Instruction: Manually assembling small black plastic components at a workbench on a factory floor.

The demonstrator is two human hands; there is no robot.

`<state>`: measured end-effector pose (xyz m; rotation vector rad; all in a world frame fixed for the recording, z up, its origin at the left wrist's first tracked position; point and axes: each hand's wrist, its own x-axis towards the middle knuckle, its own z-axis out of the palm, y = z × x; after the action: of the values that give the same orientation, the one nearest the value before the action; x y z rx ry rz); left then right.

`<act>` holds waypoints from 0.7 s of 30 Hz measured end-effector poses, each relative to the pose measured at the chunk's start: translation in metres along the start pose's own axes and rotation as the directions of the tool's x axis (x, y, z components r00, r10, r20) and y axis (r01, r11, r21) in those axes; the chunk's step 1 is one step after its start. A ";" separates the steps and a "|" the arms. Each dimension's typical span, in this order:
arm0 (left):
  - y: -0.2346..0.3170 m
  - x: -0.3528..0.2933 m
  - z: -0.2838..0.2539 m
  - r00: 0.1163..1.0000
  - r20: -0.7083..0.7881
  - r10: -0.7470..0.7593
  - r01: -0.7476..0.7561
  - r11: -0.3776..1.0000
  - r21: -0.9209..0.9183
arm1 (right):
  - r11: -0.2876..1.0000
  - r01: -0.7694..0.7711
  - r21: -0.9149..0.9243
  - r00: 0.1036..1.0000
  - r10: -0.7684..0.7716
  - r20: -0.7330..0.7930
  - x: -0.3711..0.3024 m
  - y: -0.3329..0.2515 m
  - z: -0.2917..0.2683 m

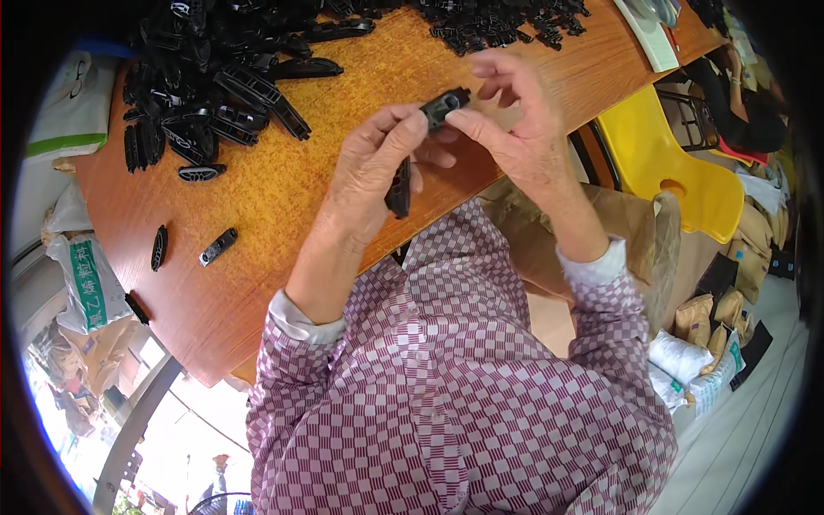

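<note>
Over the table's front edge, my left hand (378, 159) is closed on a small black plastic part (444, 107) with an oval recess, pinched between thumb and fingers. A second, longer black plastic piece (398, 190) hangs below the same palm, tucked in its lower fingers. My right hand (519, 120) is at the part's right end: its thumb tip touches there, while the other fingers are lifted and apart.
A heap of black plastic pieces (197, 86) covers the table's far left, and smaller black pieces (506, 21) lie at the back. Loose pieces (218, 246) lie near the left edge of the wooden table (300, 189). A yellow chair (678, 172) stands at right.
</note>
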<state>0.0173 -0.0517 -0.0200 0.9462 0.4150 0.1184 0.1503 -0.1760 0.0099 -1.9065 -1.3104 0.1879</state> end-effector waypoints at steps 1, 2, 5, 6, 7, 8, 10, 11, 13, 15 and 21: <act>-0.003 0.003 0.004 1.000 -0.009 0.002 -0.003 0.990 -0.141 | 0.891 -0.158 0.425 0.975 0.208 -0.073 -0.006 0.004 0.012; -0.005 0.005 0.006 1.000 -0.026 0.001 -0.008 0.959 -0.282 | 0.589 -0.230 0.775 0.909 0.414 -0.045 -0.009 0.007 0.021; -0.011 0.009 0.016 0.997 -0.079 0.023 -0.042 0.967 -0.250 | 0.408 -0.303 0.861 0.873 0.481 0.079 -0.009 0.002 0.029; -0.013 0.011 0.018 0.995 -0.099 0.030 -0.051 0.973 -0.226 | 0.269 -0.303 0.914 0.861 0.489 0.142 -0.008 -0.001 0.031; -0.010 0.011 0.022 0.990 -0.137 0.011 -0.034 0.986 -0.164 | 0.265 -0.312 0.912 0.853 0.501 0.145 -0.007 -0.001 0.030; -0.008 0.011 0.022 0.992 -0.130 0.007 -0.028 0.987 -0.159 | 0.265 -0.306 0.914 0.851 0.507 0.137 -0.007 0.000 0.030; -0.002 0.011 0.017 0.993 -0.110 0.050 -0.017 0.960 0.281 | 0.300 -0.292 0.908 0.877 0.462 0.129 -0.007 0.006 0.028; -0.001 0.010 0.014 0.994 -0.092 0.053 -0.020 0.945 0.327 | 0.343 -0.291 0.893 0.900 0.414 0.134 -0.006 0.006 0.026; 0.003 0.010 0.010 0.996 -0.055 0.066 -0.039 0.916 0.399 | 0.383 -0.265 0.885 0.928 0.351 0.126 -0.006 0.008 0.022; 0.007 0.010 0.013 0.995 -0.019 0.097 -0.073 0.853 0.516 | 0.429 -0.230 0.874 0.960 0.247 0.132 -0.006 0.011 0.016; 0.005 0.014 0.023 0.992 0.000 0.128 -0.113 0.870 0.479 | 0.454 -0.220 0.863 0.963 0.243 0.117 -0.008 0.010 0.009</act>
<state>0.0395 -0.0630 -0.0081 1.4645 0.4224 0.1482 0.1491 -0.1793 -0.0053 -1.1342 -0.6578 0.8189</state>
